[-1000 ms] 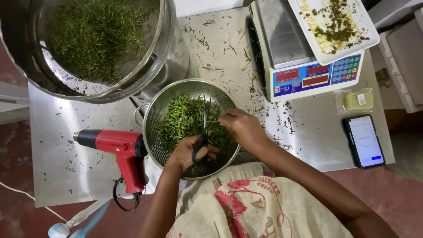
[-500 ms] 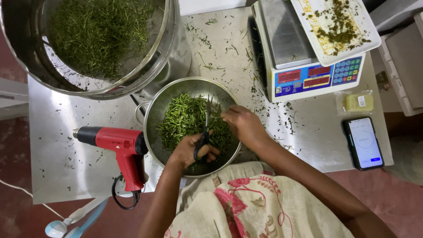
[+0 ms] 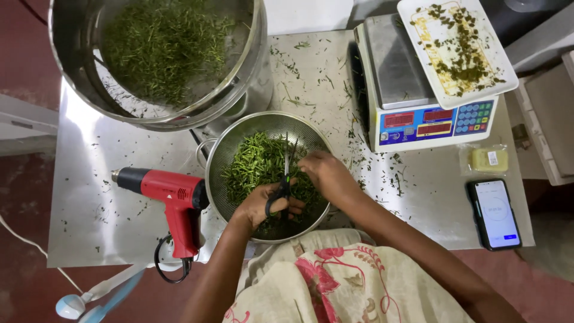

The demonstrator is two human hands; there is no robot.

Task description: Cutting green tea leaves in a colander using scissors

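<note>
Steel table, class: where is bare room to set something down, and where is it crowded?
Bare table left of the red heat gun, and a strip between strainer and phone. Crowded along the back: big pot, scale.

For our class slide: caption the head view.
Left hand snips green stems with scissors in a colander.

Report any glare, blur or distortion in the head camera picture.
Head view: glare whitens the steel table at left and the big pot's rim; wide-angle bending curves the table edges; focus is sharp on the left hand, its scissors and the right hand over the colander.
</note>
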